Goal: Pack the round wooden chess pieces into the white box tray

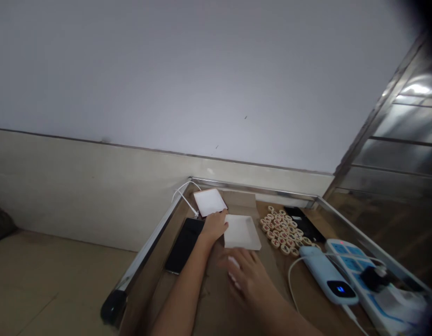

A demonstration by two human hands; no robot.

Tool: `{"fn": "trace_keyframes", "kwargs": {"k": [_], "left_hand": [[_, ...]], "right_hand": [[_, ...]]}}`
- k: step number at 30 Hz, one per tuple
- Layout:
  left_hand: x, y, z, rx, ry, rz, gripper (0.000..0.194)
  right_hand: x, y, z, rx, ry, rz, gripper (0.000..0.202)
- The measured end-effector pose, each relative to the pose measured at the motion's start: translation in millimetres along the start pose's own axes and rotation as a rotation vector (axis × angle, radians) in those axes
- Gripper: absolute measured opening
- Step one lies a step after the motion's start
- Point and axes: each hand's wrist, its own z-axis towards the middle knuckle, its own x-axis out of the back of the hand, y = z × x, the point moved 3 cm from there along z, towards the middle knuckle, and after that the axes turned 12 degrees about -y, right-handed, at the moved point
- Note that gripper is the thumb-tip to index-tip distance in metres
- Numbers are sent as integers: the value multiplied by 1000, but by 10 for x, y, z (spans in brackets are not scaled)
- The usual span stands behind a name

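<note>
My left hand (216, 227) is at the left edge of a shallow white open box (241, 233), thumb and fingers closed on its rim. Just beyond the fingertips lies a white lid-like tray (210, 202) with a brownish edge. Blurred by motion, my right hand (246, 277) hovers in front of the box, its fingers bent. Something pale shows between those fingers, too smeared to make out. Right of the box is a heap of round wooden Chinese chess pieces (281, 229) with red and dark markings. A dark phone (184, 245) rests by my left forearm.
A metal-framed table (153, 242) with brown cardboard stands against the wall. At right lie a light-blue power bank (326, 273) with a lit display, a power strip (352, 261) with plugs, white cables and a flat black object (305, 224). Another white cable loops at far left.
</note>
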Motion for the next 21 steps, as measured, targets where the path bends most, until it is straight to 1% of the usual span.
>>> {"fn": "trace_keyframes", "kwargs": {"k": [3,5,8,10,11,12,14,15,16,17,19,21], "left_hand": [[5,-8,6,-12,-12,-8,31],[6,-9,7,-21,-11,-12,31],[5,-7,7,-19,-6,-4,32],[2,-6,11,-16,-1,2,33],[-2,-8,14,-15,0,2,33],[-7,-9,19,-18,-2,-1,32],[-21,-16,30,-32,-8,-20,32],[-29,-21,35,-43,-12,-34,31],[-37,-26,39,-53,-17,-50,31],[-44,-28,41,-67,-23,-65,31],[-47,-28,38,-82,-30,-84,31],[-25,-8,26,-81,-19,-87,31]], "right_hand": [[-177,291,36,-147,-128,75,38],[-306,450,28,-223,-191,104,44],[-406,568,3,-302,-225,125,59],[-384,587,14,-300,-267,150,65],[-347,597,31,-292,-308,159,61],[-296,615,56,-286,-368,163,54],[-155,689,124,-279,-491,171,31],[-66,745,170,-273,-519,183,21],[29,810,223,-259,-509,202,16],[125,879,281,-236,-463,223,15],[278,1022,389,-201,-314,223,17],[329,1145,467,-232,-191,135,21]]}}
